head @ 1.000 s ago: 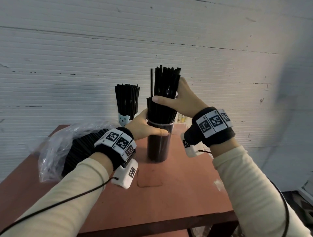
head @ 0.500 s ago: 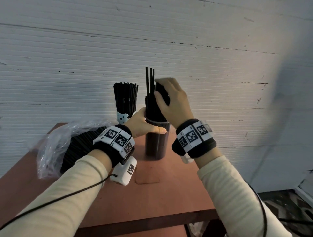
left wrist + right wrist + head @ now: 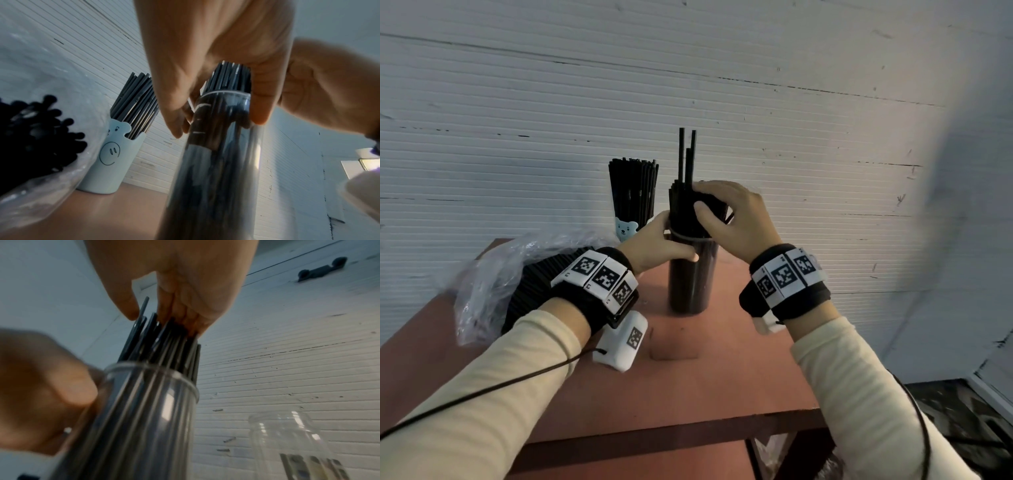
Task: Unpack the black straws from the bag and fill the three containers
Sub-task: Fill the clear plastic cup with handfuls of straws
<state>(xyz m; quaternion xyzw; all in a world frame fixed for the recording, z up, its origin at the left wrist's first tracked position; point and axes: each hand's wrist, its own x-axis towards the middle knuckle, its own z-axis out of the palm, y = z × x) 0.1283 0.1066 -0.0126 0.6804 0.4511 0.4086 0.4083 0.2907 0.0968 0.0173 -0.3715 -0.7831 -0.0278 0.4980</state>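
A tall clear container packed with black straws stands mid-table. My left hand grips it just below the rim; the same left hand wraps the container in the left wrist view. My right hand curls over the straw tops, thumb on the near side, fingers on the bundle. Three straws stick up above the rest. A pale blue bear cup behind holds more straws. The plastic bag with straws lies at left. A third clear jar stands at right.
The reddish table has its front edge close to me and its right edge just beyond my right wrist. A white ribbed wall stands right behind the containers. Wrist cables trail off both sleeves.
My right hand has come down with the straw bundle, which has sunk into the clear container. Three straws now stand taller than the rest. The left hand has kept its hold.
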